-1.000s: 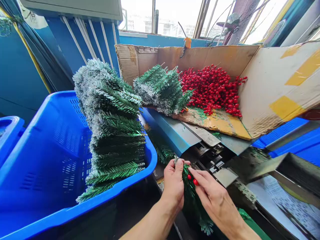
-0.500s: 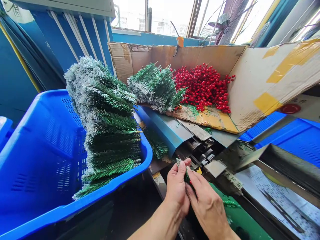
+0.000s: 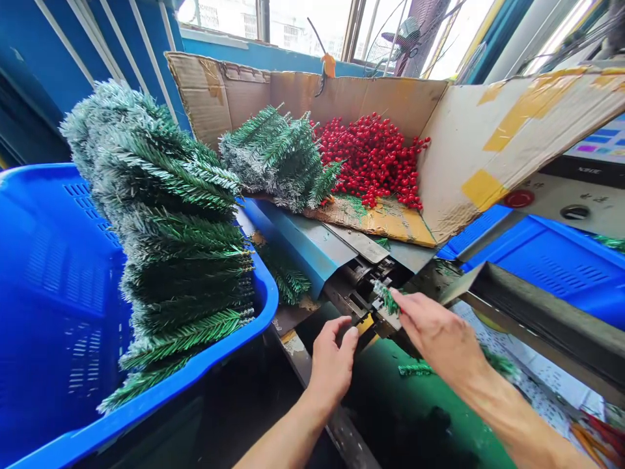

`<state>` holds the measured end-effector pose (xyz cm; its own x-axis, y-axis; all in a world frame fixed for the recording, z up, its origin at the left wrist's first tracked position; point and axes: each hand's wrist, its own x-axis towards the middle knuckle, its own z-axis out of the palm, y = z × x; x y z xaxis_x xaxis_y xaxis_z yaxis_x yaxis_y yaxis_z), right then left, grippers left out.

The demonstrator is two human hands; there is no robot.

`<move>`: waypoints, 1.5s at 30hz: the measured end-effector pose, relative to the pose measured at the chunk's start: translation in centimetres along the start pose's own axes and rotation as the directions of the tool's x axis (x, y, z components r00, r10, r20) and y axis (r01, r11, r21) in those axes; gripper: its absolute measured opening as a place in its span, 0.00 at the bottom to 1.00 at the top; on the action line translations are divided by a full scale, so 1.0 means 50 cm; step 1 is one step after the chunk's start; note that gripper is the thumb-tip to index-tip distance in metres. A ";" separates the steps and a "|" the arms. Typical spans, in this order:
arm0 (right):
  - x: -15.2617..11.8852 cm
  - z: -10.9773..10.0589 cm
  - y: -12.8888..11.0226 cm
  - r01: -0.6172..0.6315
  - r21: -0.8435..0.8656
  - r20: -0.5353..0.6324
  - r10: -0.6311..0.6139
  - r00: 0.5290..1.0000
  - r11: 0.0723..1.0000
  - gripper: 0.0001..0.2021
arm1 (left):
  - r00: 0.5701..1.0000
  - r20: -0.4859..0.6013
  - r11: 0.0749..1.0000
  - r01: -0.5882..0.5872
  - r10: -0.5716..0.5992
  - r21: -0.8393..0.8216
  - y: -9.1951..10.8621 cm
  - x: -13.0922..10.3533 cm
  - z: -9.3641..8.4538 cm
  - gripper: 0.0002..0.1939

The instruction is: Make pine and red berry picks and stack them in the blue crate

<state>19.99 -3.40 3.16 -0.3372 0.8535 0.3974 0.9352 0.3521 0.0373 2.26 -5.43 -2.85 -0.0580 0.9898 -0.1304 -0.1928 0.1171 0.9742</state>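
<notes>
My right hand [image 3: 439, 329] pinches a small green sprig [image 3: 385, 298] with a frosted tip, held over the metal mechanism of the machine [image 3: 361, 273]. To its left, my left hand [image 3: 333, 355] has thumb and fingers apart, with nothing between them, near the machine's front edge. Frosted pine branches [image 3: 180, 241] are stacked in a blue basket [image 3: 53, 260] on the left. More pine sprigs [image 3: 278, 156] and a pile of red berries [image 3: 375, 159] lie in a cut-open cardboard box [image 3: 307, 94] behind the machine.
At the right are a metal trough [image 3: 547, 326], another blue basket [image 3: 561, 254] and a panel with a red button [image 3: 518, 198]. Loose green sprigs [image 3: 415, 369] lie on a green surface below my right hand. A fan [image 3: 403, 39] stands by the window.
My hands were together around the sprig and are now apart. The right hand has carried the sprig to the right and up; the left has let go and opened. The view has shifted right.
</notes>
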 end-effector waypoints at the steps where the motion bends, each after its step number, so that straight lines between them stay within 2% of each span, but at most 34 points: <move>1: 0.009 0.003 0.014 -0.026 -0.086 0.034 0.029 0.999 0.996 0.17 | 0.997 0.024 0.989 -0.078 0.075 0.125 -0.015 0.003 -0.009 0.12; 3: 0.026 0.012 0.030 -0.034 -0.194 0.120 0.058 0.991 0.980 0.17 | 0.975 0.146 0.932 -0.206 0.169 0.299 -0.041 0.005 -0.025 0.11; 6: 0.047 0.028 0.028 -0.024 -0.231 0.225 0.077 0.971 0.973 0.15 | 0.933 0.300 0.852 -0.314 0.197 0.419 -0.063 0.004 -0.036 0.11; 10: 0.058 0.046 0.017 -0.049 -0.207 0.242 0.100 0.965 0.977 0.16 | 0.915 0.347 0.797 -0.364 0.207 0.483 -0.069 0.003 -0.036 0.12; 13: 0.055 0.060 0.014 -0.072 -0.176 0.163 0.101 0.981 0.982 0.17 | 0.905 0.369 0.778 -0.383 0.210 0.498 -0.071 0.004 -0.035 0.12; 15: 0.052 0.069 0.013 -0.083 -0.107 0.029 0.086 0.996 0.991 0.18 | 0.905 0.362 0.790 -0.386 0.225 0.476 -0.073 0.005 -0.035 0.12; 18: 0.046 0.080 0.012 -0.070 0.042 -0.177 0.076 0.981 0.997 0.23 | 0.907 0.352 0.806 -0.381 0.231 0.453 -0.075 0.005 -0.035 0.11; 21: 0.037 0.085 0.010 -0.060 0.144 -0.229 0.093 0.969 0.988 0.28 | 0.910 0.358 0.808 -0.365 0.206 0.462 -0.072 -0.001 -0.034 0.12; 23: 0.032 0.086 0.009 -0.075 0.127 -0.228 0.103 0.968 0.989 0.30 | 0.912 0.348 0.833 -0.360 0.218 0.421 -0.070 -0.008 -0.037 0.12; 24: 0.030 0.086 0.008 -0.089 0.094 -0.228 0.108 0.968 0.992 0.31 | 0.915 0.316 0.842 -0.367 0.250 0.396 -0.069 -0.012 -0.041 0.13; 26: 0.032 0.088 0.006 -0.138 0.030 -0.221 0.142 0.965 0.990 0.32 | 0.917 0.162 0.827 -0.398 0.363 0.397 -0.068 -0.012 -0.054 0.15; 28: 0.038 0.090 0.001 -0.192 0.031 -0.209 0.194 0.958 0.981 0.32 | 0.884 -0.046 0.780 -0.385 0.465 0.494 -0.067 -0.001 -0.072 0.22; 29: 0.041 0.091 -0.002 -0.211 0.052 -0.203 0.217 0.955 0.976 0.33 | 0.865 -0.135 0.763 -0.340 0.483 0.549 -0.066 0.011 -0.080 0.27; 31: 0.046 0.091 -0.008 -0.235 0.080 -0.195 0.247 0.949 0.969 0.33 | 0.859 -0.252 0.760 -0.215 0.446 0.613 -0.059 0.042 -0.093 0.36; 33: 0.043 0.088 -0.010 -0.271 0.090 -0.203 0.284 0.937 0.958 0.33 | 0.871 -0.316 0.784 -0.118 0.377 0.610 -0.046 0.077 -0.095 0.42; 36: 0.028 0.084 -0.004 -0.339 0.154 -0.208 0.366 0.907 0.928 0.36 | 0.851 -0.419 0.853 -0.061 0.316 0.518 -0.014 0.125 -0.084 0.41; 38: 0.016 0.087 0.002 -0.345 0.207 -0.169 0.381 0.909 0.915 0.37 | 0.810 -0.513 0.906 -0.050 0.283 0.421 0.009 0.153 -0.073 0.37; 41: 0.004 0.092 -0.002 -0.286 0.221 -0.122 0.318 0.940 0.932 0.37 | 0.741 -0.631 0.967 -0.099 0.228 0.233 0.032 0.195 -0.061 0.33; 43: -0.003 0.092 -0.011 -0.266 0.203 -0.149 0.298 0.943 0.942 0.36 | 0.734 -0.664 0.988 -0.146 0.140 0.047 0.039 0.223 -0.057 0.33; 45: -0.013 0.091 -0.015 -0.289 0.200 -0.196 0.327 0.924 0.936 0.36 | 0.759 -0.650 0.982 -0.150 0.040 -0.114 0.042 0.245 -0.054 0.33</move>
<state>19.00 -2.47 -1.27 0.0157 0.8287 0.5595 0.9514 0.1598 -0.2634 -1.51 6.74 -2.92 -0.6882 0.7030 -0.1793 -0.2922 -0.0424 0.9554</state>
